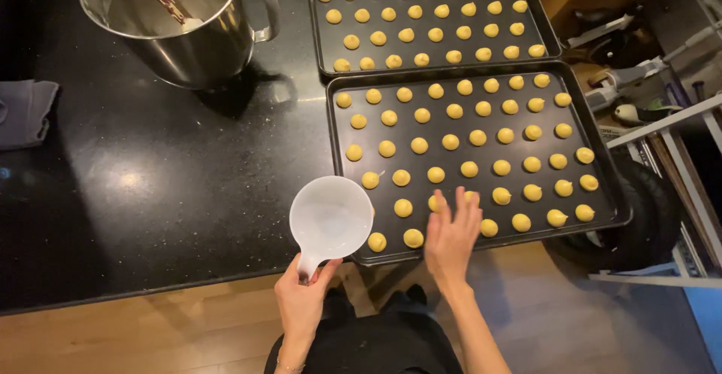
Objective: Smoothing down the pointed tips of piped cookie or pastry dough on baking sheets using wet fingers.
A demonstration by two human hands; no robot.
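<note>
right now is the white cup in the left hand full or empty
Cannot tell: the white cup in the left hand is upright, and any clear liquid would not show.

A dark kitchen counter over a wood floor

The shiny black stone counter (150,193) catches a lamp's glow; the light brown wooden floor (150,336) lies below.

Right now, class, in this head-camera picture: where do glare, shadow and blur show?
Head view: lamp glare forms a bright patch on the black countertop; the steel pot casts a dark shadow toward the near tray; the right hand over the dough mounds looks slightly motion-blurred; the left hand holding the white measuring cup is sharper.
</note>
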